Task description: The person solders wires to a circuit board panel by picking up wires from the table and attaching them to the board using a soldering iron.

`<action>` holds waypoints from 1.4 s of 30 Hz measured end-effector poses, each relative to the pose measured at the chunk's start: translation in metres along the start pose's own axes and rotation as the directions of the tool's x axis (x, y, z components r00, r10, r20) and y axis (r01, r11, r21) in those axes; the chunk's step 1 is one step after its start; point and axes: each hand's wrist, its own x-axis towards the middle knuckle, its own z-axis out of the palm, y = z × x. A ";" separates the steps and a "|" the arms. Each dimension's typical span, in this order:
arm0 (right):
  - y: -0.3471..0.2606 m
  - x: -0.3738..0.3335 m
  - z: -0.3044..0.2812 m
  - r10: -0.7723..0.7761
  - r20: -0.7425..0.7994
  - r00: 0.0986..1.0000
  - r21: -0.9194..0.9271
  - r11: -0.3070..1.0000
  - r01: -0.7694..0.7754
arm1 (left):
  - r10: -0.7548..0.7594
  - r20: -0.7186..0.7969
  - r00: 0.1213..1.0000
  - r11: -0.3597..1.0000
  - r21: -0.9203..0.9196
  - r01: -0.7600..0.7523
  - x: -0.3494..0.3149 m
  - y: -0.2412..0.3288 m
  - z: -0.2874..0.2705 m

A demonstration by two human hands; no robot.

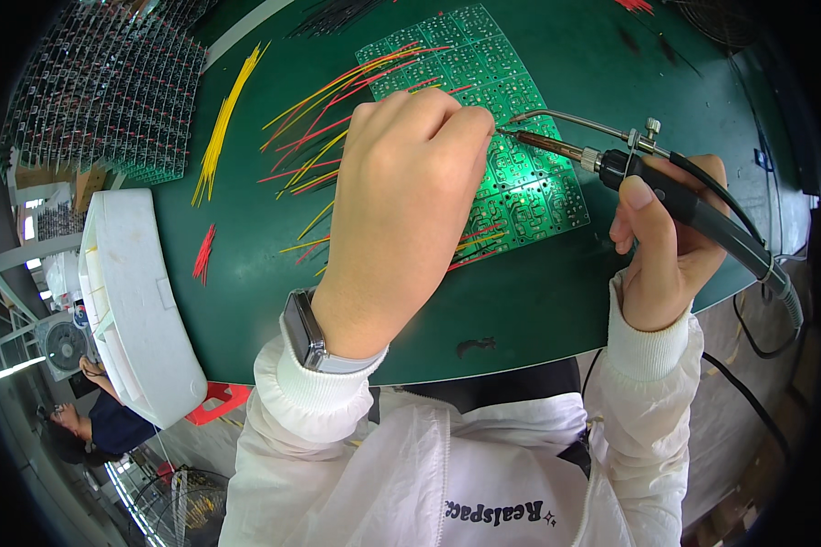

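A green circuit board panel [556,187] lies on the green work mat, with red, yellow and black wires [315,96] sticking out from its left side. My right hand [670,223] grips a black soldering iron [693,211], whose metal tip points left onto the panel. A thin bent feed tube [575,118] is clamped along the iron and ends close by the tip. My left hand [410,182] is over the panel, fingers closed and pinched just left of the tip. What those fingers hold is hidden behind the hand.
Yellow wires [228,123] and a small bunch of red wires [203,255] lie on the mat [246,319] at left. Black wires [333,16] lie at the far edge. Stacked board panels [100,91] and a white bin [141,301] stand at left. Another person [100,428] is beyond.
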 end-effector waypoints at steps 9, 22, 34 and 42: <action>0.000 -0.001 0.000 -0.001 -0.022 1.000 0.004 1.000 0.001 | 0.007 0.010 1.000 1.000 0.017 -0.007 0.001 0.000 -0.001; 0.001 0.002 -0.009 0.070 -0.135 0.988 0.079 0.995 -0.060 | -0.099 0.061 0.993 0.990 -0.094 0.104 0.004 0.001 -0.006; 0.001 0.002 -0.009 0.066 -0.158 0.985 0.119 0.992 -0.048 | -0.485 -0.096 0.869 0.869 0.056 0.491 -0.051 -0.037 -0.081; -0.002 0.003 -0.010 0.074 -0.099 0.992 0.122 0.991 -0.061 | -0.699 -0.110 0.706 0.676 0.222 0.703 -0.130 -0.112 -0.122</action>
